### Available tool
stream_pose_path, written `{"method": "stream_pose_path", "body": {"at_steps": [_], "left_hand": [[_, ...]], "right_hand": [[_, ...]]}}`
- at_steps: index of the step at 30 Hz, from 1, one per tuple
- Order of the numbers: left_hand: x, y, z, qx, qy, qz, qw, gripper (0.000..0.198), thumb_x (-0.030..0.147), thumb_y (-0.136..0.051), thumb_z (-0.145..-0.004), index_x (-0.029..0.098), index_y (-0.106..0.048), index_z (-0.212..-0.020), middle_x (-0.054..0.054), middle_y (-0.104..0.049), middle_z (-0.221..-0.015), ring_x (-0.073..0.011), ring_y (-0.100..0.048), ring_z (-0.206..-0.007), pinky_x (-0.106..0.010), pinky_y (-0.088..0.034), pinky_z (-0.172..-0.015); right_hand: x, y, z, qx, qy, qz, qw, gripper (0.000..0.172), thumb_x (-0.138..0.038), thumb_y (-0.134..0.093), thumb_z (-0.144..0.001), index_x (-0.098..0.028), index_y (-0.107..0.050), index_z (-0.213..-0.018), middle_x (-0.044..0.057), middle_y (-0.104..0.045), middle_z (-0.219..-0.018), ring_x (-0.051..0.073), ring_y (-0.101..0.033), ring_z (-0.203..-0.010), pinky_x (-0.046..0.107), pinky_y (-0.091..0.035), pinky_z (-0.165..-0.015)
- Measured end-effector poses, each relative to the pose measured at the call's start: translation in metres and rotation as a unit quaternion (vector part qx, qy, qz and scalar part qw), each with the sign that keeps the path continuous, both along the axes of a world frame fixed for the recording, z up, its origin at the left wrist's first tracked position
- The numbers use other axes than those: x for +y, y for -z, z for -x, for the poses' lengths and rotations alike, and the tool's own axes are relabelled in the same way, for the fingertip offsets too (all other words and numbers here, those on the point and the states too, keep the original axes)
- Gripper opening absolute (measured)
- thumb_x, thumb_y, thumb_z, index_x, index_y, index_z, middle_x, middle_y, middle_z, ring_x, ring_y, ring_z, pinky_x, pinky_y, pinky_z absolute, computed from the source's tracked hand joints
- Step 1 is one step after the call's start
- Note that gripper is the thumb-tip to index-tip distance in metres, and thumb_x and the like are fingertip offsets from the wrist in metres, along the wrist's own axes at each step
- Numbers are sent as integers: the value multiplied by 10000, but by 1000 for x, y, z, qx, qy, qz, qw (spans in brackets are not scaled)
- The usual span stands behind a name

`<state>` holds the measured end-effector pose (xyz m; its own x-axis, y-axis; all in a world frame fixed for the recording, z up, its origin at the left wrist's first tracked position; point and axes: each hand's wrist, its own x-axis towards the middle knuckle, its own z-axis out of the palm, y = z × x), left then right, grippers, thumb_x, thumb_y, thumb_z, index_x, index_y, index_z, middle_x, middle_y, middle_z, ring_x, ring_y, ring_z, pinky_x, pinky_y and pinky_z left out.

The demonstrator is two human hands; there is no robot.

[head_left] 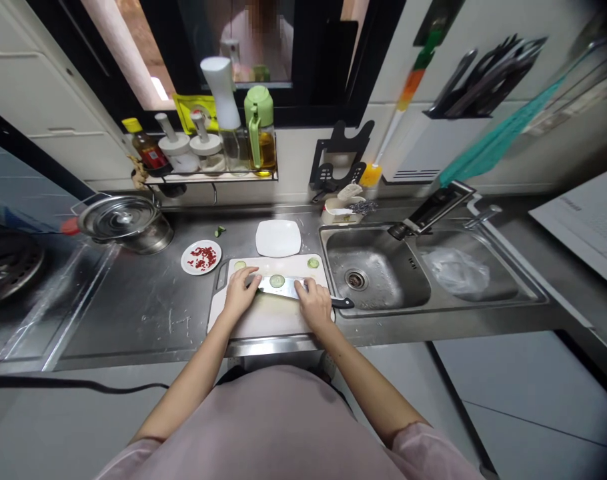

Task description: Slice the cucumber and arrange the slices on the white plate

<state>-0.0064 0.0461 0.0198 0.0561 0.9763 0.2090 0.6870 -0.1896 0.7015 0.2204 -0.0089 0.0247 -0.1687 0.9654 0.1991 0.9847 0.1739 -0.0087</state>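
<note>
A kitchen knife (289, 288) lies across the white cutting board (268, 325), its black handle toward the sink. A round cucumber slice (277, 281) rests on the blade. My left hand (241, 291) is closed at the blade's tip end, with thumb and fingers on it; something dark green shows beside the thumb. Near the handle, my right hand (314, 304) pinches the blade, and the handle sticks out beyond it. Two cucumber end pieces sit at the board's upper corners, a left piece (240, 265) and a right piece (313, 263).
Behind the board stands a white square plate (278, 239). Leftward are a plate of chopped red pieces (209, 269), green scraps (219, 231) and a lidded pot (148, 230). A sink (383, 283) borders the board's right. Bottles and jars stand on a rack (208, 177).
</note>
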Motion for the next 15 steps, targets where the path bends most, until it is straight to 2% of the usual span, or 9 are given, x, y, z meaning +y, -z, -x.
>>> {"method": "stream_pose_path", "body": {"at_steps": [6,9,12,15], "left_hand": [[2,-11,-12,39,78,10,996,333,404,-551,-874,229,-668,-1132,-77,-648,-1201,-244,-548,-1163,-436,-396,-1047],[7,-15,-14,62,107,38,992,267,380,-537,-881,236,-712,-1023,-63,-667,-1156,-237,-567,-1125,-434,-391,-1044],[9,-17,-14,79,122,47,988,220,357,-564,-860,240,-732,-942,-59,-673,-1132,-239,-572,-1110,-431,-387,-1039],[5,-18,-17,74,119,51,989,180,311,-592,-833,236,-732,-917,-63,-675,-1109,-240,-576,-1090,-412,-405,-1010]], "right_hand": [[-3,5,-3,15,-32,-85,996,320,-169,-460,-932,-251,-623,-1194,103,-599,-1122,185,-446,-796,327,-275,-728],[-4,4,-2,17,-54,-100,993,316,-176,-466,-934,-259,-624,-1194,97,-602,-1119,185,-444,-800,326,-278,-734],[-6,4,0,16,-61,-88,994,320,-180,-472,-930,-254,-620,-1204,99,-602,-1119,182,-447,-806,323,-284,-739],[-8,3,0,8,-51,-38,998,334,-180,-468,-924,-250,-614,-1216,105,-594,-1138,185,-457,-835,321,-294,-752]]}}
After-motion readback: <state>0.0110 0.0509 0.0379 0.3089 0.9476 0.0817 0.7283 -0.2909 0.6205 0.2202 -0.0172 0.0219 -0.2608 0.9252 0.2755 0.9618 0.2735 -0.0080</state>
